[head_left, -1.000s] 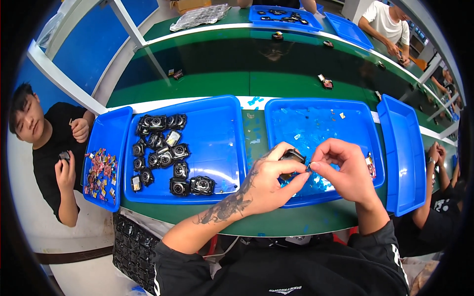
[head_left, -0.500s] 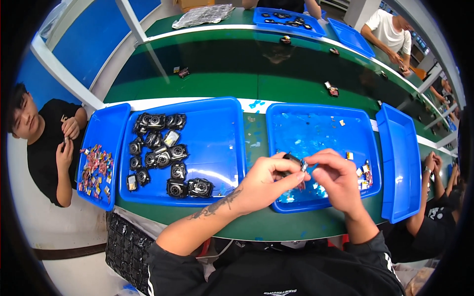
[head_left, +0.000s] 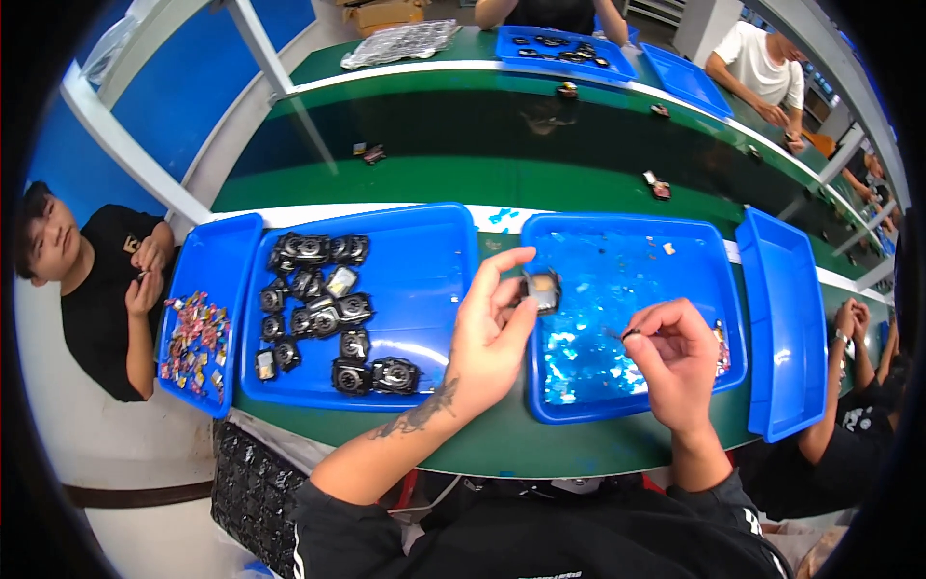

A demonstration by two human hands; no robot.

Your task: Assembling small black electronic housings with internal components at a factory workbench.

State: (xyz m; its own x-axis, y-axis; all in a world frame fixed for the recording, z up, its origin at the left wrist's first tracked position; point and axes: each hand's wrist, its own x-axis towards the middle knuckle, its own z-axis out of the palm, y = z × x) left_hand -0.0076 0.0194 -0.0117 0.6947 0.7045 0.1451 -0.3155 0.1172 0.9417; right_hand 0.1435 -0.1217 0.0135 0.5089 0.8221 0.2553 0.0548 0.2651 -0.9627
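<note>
My left hand grips a small black camera-like unit at the left side of a blue tray. A squarish grey-and-tan face of the unit points upward. Over the same tray's right half, my right hand pinches a thin dark piece between thumb and fingertips; it is too small to name. Shiny bits of blue film are scattered across the tray floor below. To the left, another blue tray holds several black camera-like units with round lens fronts.
A narrow blue tray at far left contains small red and yellow parts. Another blue tray stands at right. Beyond a white rail runs a dark green belt with a few small units on it. Co-workers sit left, right and across.
My hands have moved apart. The left has gone left with the black unit, turning it face up; the right has drawn away holding the dark piece. Units on the belt have shifted right.
</note>
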